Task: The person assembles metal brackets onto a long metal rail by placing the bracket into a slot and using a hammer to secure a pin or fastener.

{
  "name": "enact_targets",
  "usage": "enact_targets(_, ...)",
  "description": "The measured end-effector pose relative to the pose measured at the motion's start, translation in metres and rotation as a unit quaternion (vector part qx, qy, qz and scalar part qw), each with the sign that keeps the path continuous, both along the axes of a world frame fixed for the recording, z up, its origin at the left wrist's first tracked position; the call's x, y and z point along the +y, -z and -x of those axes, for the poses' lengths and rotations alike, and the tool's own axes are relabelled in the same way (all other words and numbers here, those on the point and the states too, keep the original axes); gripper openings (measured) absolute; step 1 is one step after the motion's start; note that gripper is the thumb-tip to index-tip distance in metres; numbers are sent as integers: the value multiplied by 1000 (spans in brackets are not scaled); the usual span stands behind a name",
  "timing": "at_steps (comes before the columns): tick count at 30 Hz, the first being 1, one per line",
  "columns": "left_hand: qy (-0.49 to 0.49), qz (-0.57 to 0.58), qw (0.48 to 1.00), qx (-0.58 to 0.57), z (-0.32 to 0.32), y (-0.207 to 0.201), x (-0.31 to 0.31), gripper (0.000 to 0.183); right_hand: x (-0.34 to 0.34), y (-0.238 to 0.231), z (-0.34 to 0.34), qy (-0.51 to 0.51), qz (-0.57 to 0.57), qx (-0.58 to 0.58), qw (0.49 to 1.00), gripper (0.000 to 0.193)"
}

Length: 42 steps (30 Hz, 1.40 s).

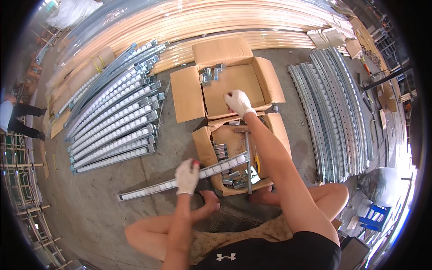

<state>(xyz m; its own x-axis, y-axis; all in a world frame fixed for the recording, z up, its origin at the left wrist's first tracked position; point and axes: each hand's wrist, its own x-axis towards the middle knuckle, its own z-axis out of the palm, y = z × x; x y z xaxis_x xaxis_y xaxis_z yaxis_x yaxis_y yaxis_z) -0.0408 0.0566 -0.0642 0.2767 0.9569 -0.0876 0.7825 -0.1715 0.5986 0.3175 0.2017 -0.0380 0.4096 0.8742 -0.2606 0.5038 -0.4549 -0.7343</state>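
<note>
My left hand (186, 177), in a white glove, is closed around the middle of a roller track (153, 189), a metal rail with a row of white rollers. The track slants up to the right, its right end over a lower cardboard box (204, 155). My gloved right hand (239, 102) is above the larger cardboard box (245, 83), fingers curled; whatever they hold is hidden. Metal brackets (211, 75) sit in that box's far left corner. More brackets (231, 177) lie in the lower box, with a hammer (248, 157) and a yellow-handled screwdriver (257, 164) across it.
Several roller tracks (114, 114) lie in rows on the floor at left. Perforated metal rails (330, 112) are stacked at right. Long plastic-wrapped tan profiles (180, 22) span the back. A person (22, 118) stands far left; a blue stool (375, 218) is at lower right.
</note>
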Motion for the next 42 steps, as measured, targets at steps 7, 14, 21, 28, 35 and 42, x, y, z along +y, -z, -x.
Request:
enact_targets(7,11,-15,993,120,-25,27,-14,27,131,69,-13,97,-113,-80,986,28)
enact_targets(14,35,-35,991,126,-28,31,-17,23,134,90,-28,36,-88,-171,981,22)
enact_targets(21,19,-38,993,112,-27,38,-19,29,-34,17,-60,183,-134,223,948,28)
enact_targets(28,-11,-60,997,57,-47,24,-17,34,-263,-94,-20,157,-409,601,669,78)
enact_targets(35,326,49,932,151,-169,-49,-33,72,-353,-33,27,293,-190,612,710,23)
enact_targets(42,304,78,948,58,-154,-94,-35,65,-348,-59,29,251,-192,503,805,41)
